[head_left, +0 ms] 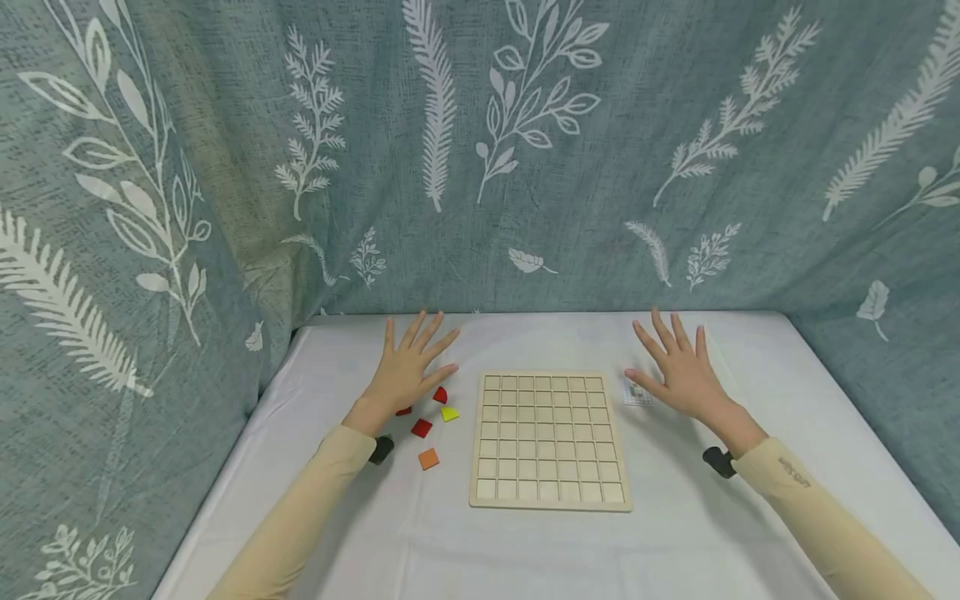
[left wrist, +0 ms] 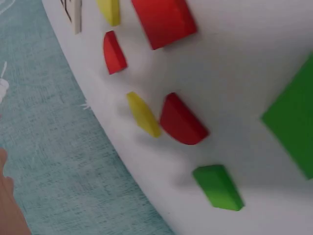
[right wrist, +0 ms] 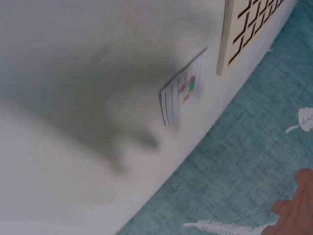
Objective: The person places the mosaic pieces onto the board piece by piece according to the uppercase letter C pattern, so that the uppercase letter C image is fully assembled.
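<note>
Both hands hover over the white table with fingers spread and nothing held. My left hand (head_left: 402,377) hangs above several coloured pieces, hiding some of them in the head view. Around it show a red quarter-round (head_left: 440,395), a yellow piece (head_left: 449,413), a red square (head_left: 422,427) and an orange square (head_left: 428,458). The left wrist view adds green pieces (left wrist: 219,187), a dark red piece (left wrist: 183,120) and another yellow one (left wrist: 144,114). Over a small printed card (right wrist: 185,88) with a coloured grid pattern is my right hand (head_left: 686,377), its thumb overlapping the card in the head view.
Between the hands lies a pale wooden board (head_left: 551,505) with a grid of square recesses, none filled. A blue-green curtain (head_left: 480,250) with white leaf prints hangs behind and beside the table (head_left: 525,554). Dark wrist cameras sit under both cuffs.
</note>
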Tool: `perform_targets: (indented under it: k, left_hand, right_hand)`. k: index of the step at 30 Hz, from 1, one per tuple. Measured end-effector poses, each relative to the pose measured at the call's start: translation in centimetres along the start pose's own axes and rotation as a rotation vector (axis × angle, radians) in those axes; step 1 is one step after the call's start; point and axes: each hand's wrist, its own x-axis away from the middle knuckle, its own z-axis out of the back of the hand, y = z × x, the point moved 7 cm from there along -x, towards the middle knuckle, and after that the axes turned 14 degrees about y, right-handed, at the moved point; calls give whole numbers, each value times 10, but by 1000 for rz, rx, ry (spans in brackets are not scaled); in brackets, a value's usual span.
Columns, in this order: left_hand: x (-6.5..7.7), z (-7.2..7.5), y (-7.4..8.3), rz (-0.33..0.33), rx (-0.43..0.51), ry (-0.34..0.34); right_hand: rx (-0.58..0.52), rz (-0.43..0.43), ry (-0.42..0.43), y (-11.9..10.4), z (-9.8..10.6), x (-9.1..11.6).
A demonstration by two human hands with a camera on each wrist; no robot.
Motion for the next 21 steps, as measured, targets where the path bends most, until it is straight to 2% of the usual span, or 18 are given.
perform_targets:
  k: [8,15,21]
  left_hand:
    - [12,-6,-14,89,9,-115]
    - [26,-14,-37,160,42,-143]
    - [35,-17,-45,190,80,-159]
  right_hand:
    - [-57,-61,-81,-5,-9,15]
    - [-115,-114,-170,-12,-19,30]
    - [-171,-153,-229,-22,-25,45]
